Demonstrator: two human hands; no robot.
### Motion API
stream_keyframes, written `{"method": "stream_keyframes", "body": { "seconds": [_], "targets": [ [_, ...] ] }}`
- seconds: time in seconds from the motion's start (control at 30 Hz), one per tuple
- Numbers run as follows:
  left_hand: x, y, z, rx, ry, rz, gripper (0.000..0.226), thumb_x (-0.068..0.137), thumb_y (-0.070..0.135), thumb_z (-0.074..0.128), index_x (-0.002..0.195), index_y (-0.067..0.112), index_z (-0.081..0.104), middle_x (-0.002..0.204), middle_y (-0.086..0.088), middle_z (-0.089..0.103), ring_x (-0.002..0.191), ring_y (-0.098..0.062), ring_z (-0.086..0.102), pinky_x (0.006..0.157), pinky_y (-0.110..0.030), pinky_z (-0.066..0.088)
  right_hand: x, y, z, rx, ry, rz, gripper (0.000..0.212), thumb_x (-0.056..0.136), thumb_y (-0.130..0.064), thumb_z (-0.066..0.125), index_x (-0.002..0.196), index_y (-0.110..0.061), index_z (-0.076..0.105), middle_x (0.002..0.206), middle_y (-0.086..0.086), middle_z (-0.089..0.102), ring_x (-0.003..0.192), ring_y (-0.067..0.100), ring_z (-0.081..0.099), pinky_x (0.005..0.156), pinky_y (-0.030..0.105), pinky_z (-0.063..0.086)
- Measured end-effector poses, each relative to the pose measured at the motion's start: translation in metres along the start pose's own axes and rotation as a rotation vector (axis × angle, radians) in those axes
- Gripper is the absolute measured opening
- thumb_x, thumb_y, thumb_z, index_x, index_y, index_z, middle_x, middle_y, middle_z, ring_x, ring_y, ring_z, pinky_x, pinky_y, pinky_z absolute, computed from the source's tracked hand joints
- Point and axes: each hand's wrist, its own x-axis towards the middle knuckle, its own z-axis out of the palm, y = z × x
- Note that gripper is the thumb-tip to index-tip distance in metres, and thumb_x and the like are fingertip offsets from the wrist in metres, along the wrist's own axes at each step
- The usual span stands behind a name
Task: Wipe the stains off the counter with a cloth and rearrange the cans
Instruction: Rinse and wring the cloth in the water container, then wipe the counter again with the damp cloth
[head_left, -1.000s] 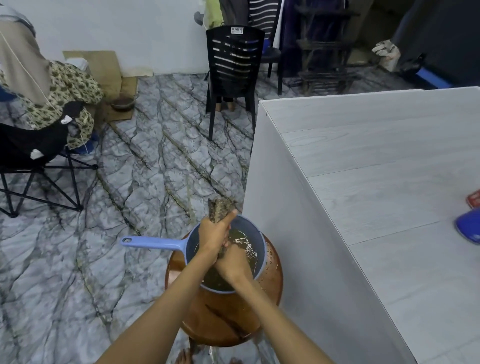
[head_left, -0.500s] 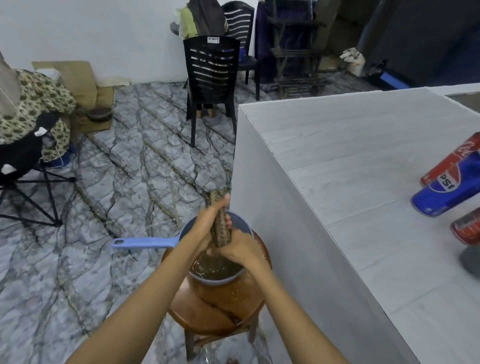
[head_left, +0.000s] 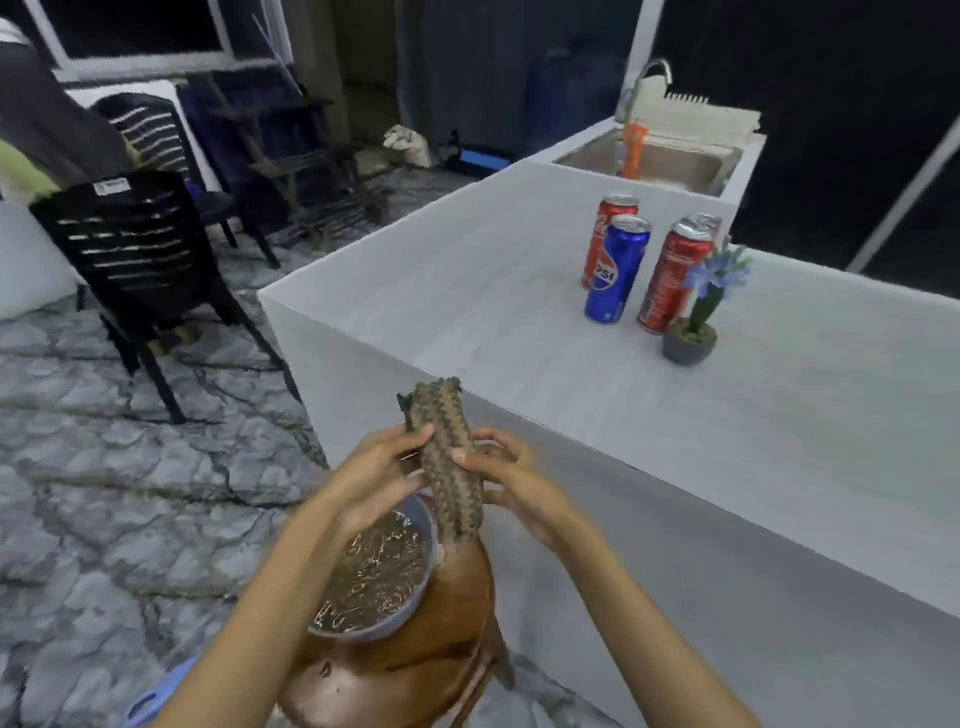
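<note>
Noting at far left a black slatted chair (head_left: 140, 249) standing on the grey veined floor (head_left: 130, 493). Pinching the upper part of the rolled, brown patterned cloth (head_left: 447, 467) with the left hand (head_left: 379, 473), thumb and fingertips closing on it. Holding that cloth upright in the air, over the rim of a blue plastic dipper (head_left: 379, 631) of murky brown water sitting on a round wooden stool (head_left: 415, 670), just in front of the near corner of the white counter (head_left: 493, 312). Gripping the cloth's middle from the other side with the right hand (head_left: 514, 483), thumb in front and fingers curling behind. Recording, further right on the counter top, four cans standing upright in a close cluster: a red Coca-Cola can (head_left: 608, 234) at the back, a blue Pepsi can (head_left: 618, 270) just in front of it, a second red can (head_left: 672, 275) beside, a fourth can (head_left: 709, 224) partly hiding behind that one. Logging a small potted plant (head_left: 696, 322) with blue flowers just right of the cans, and a sink (head_left: 675, 161) at the counter's far end
</note>
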Motion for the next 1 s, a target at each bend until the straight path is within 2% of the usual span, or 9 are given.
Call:
{"method": "stream_keyframes", "body": {
  "seconds": [0.07, 0.17, 0.37, 0.47, 0.53, 0.63, 0.73, 0.93, 1.0],
  "targets": [
    [0.009, -0.006, 0.029, 0.165, -0.052, -0.016, 0.019, 0.08, 0.013, 0.062, 0.098, 0.006, 0.067, 0.091, -0.005, 0.074, 0.086, -0.017, 0.067, 0.067, -0.028, 0.058, -0.03, -0.005, -0.027, 0.026, 0.084, -0.031, 0.015, 0.082, -0.019, 0.068, 0.096, -0.023, 0.061, 0.099, 0.001, 0.066, 0.09, 0.012, 0.065, 0.077, 0.027, 0.056],
    [0.025, -0.025, 0.089, 0.355, -0.13, -0.021, 0.011, 0.082, 0.018, 0.066, 0.091, 0.015, 0.071, 0.085, 0.001, 0.075, 0.081, -0.014, 0.07, 0.069, -0.026, 0.054, -0.079, -0.01, -0.069, 0.09, 0.212, -0.05, 0.024, 0.086, -0.023, 0.063, 0.109, -0.017, 0.064, 0.106, 0.002, 0.067, 0.098, 0.016, 0.064, 0.083, 0.028, 0.054],
    [0.03, -0.086, 0.22, 0.381, -0.416, -0.082, 0.011, 0.087, 0.014, 0.06, 0.092, 0.012, 0.069, 0.079, 0.002, 0.075, 0.071, -0.01, 0.07, 0.062, -0.022, 0.055, -0.173, -0.015, -0.152, 0.335, 0.452, -0.122, 0.03, 0.081, -0.024, 0.061, 0.108, -0.011, 0.061, 0.097, 0.004, 0.068, 0.083, 0.014, 0.067, 0.068, 0.022, 0.053],
    [0.028, -0.115, 0.277, 0.425, -0.506, -0.064, 0.013, 0.087, 0.01, 0.06, 0.098, 0.006, 0.067, 0.086, -0.002, 0.073, 0.073, -0.01, 0.071, 0.059, -0.018, 0.054, -0.215, -0.01, -0.194, 0.361, 0.58, -0.173, 0.014, 0.084, -0.017, 0.06, 0.097, -0.012, 0.059, 0.094, 0.006, 0.065, 0.081, 0.016, 0.063, 0.066, 0.023, 0.051],
    [0.031, -0.13, 0.315, 0.456, -0.55, -0.061, 0.017, 0.085, 0.008, 0.062, 0.101, 0.005, 0.067, 0.09, -0.005, 0.072, 0.074, -0.011, 0.071, 0.059, -0.018, 0.055, -0.241, -0.007, -0.22, 0.4, 0.617, -0.198, 0.021, 0.081, -0.019, 0.064, 0.1, -0.011, 0.059, 0.097, 0.007, 0.064, 0.083, 0.016, 0.063, 0.067, 0.024, 0.052],
    [0.04, -0.15, 0.368, 0.443, -0.55, -0.089, 0.028, 0.08, 0.004, 0.066, 0.108, 0.001, 0.063, 0.097, -0.012, 0.069, 0.081, -0.019, 0.069, 0.063, -0.019, 0.057, -0.274, -0.008, -0.261, 0.429, 0.645, -0.2, 0.046, 0.083, -0.036, 0.062, 0.121, -0.01, 0.056, 0.113, 0.009, 0.064, 0.096, 0.018, 0.064, 0.074, 0.026, 0.052],
    [0.047, -0.169, 0.413, 0.342, -0.565, -0.183, 0.034, 0.077, -0.001, 0.068, 0.111, 0.001, 0.061, 0.096, -0.012, 0.069, 0.081, -0.02, 0.068, 0.062, -0.019, 0.057, -0.301, -0.014, -0.303, 0.504, 0.633, -0.184, 0.054, 0.087, -0.052, 0.047, 0.125, -0.015, 0.057, 0.112, 0.005, 0.069, 0.1, 0.017, 0.066, 0.076, 0.028, 0.053],
    [0.058, -0.2, 0.478, 0.575, -0.45, -0.028, 0.039, 0.072, 0.002, 0.075, 0.108, 0.01, 0.061, 0.102, -0.015, 0.069, 0.086, -0.023, 0.067, 0.066, -0.022, 0.054, -0.323, -0.015, -0.371, 0.334, 0.705, -0.132, 0.048, 0.084, -0.047, 0.056, 0.117, -0.013, 0.065, 0.119, 0.009, 0.067, 0.113, 0.022, 0.062, 0.095, 0.035, 0.049],
    [0.066, -0.204, 0.489, 0.628, -0.381, 0.02, 0.042, 0.07, 0.001, 0.076, 0.109, 0.008, 0.062, 0.1, -0.016, 0.069, 0.084, -0.022, 0.067, 0.064, -0.021, 0.054, -0.321, -0.016, -0.388, 0.33, 0.726, -0.101, 0.044, 0.085, -0.041, 0.059, 0.115, -0.01, 0.065, 0.115, 0.009, 0.069, 0.108, 0.021, 0.065, 0.093, 0.035, 0.051]
  ]
}}
